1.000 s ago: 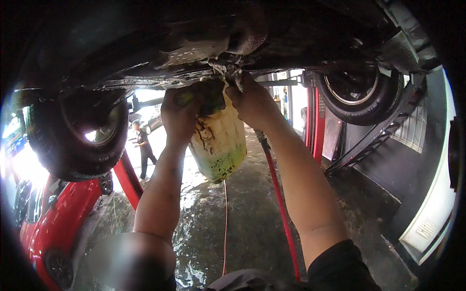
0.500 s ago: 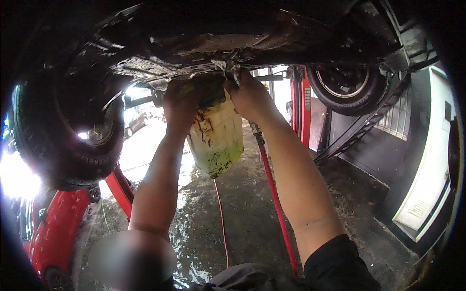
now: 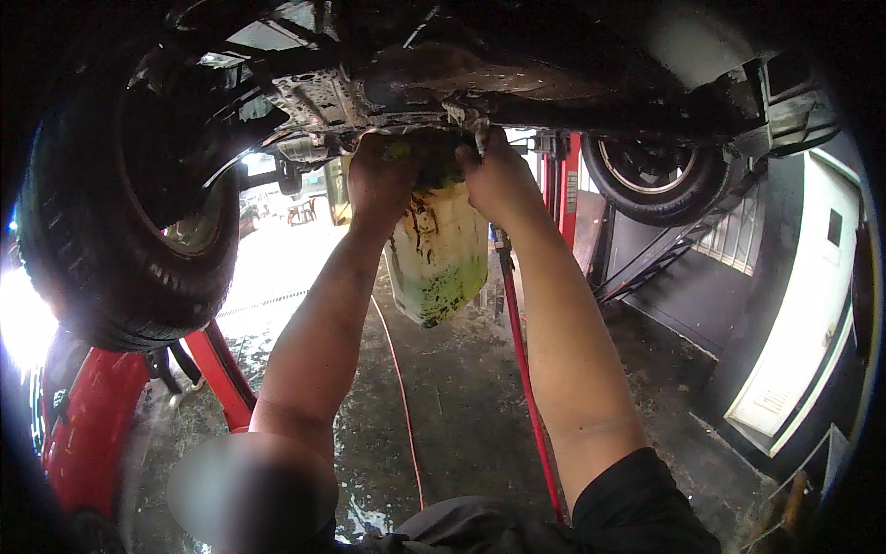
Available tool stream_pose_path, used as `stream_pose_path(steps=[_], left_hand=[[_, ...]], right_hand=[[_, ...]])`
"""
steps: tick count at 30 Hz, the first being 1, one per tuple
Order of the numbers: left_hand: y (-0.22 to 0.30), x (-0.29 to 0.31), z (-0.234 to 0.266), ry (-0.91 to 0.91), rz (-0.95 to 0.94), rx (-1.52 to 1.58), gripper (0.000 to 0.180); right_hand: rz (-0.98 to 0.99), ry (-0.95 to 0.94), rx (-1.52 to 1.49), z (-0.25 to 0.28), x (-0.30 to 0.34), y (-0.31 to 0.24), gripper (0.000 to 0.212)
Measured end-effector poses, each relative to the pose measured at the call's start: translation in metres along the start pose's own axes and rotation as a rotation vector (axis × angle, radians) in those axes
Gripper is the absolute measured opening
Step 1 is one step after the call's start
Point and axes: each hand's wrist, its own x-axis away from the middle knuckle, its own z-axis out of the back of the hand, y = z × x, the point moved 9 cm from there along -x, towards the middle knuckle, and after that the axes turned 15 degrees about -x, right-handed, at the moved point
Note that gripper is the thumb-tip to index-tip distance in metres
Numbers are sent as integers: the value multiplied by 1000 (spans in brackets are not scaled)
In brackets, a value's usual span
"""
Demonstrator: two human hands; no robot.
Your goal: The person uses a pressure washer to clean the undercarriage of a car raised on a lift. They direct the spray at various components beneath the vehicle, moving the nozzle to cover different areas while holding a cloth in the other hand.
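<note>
I stand under a raised car and look up at its dirty underbody. My left hand grips the top rim of a stained white plastic container, streaked green and black, and holds it against the underbody. My right hand is raised beside the container's other side, its fingers closed up at the metal above the container; what they hold is hidden.
A large tyre hangs at the left, another wheel at the right. Red lift arms and a red post stand around. A thin red hose runs down over the wet floor. A white door is at the right.
The view has shifted so the left tyre looms larger and nearer. Both hands stay up at the container under the car, which now sits closer to the middle of the picture.
</note>
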Motion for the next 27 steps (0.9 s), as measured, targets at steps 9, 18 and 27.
stream_pose_path(steps=[9, 18, 27], left_hand=[[26, 32, 19, 45, -119, -25, 44], [30, 103, 24, -19, 22, -17, 41], [66, 140, 9, -4, 74, -124, 38]], right_hand=[[-84, 34, -43, 11, 37, 2, 50], [-67, 33, -115, 31, 114, 12, 47], [-240, -125, -132, 78, 134, 27, 46]])
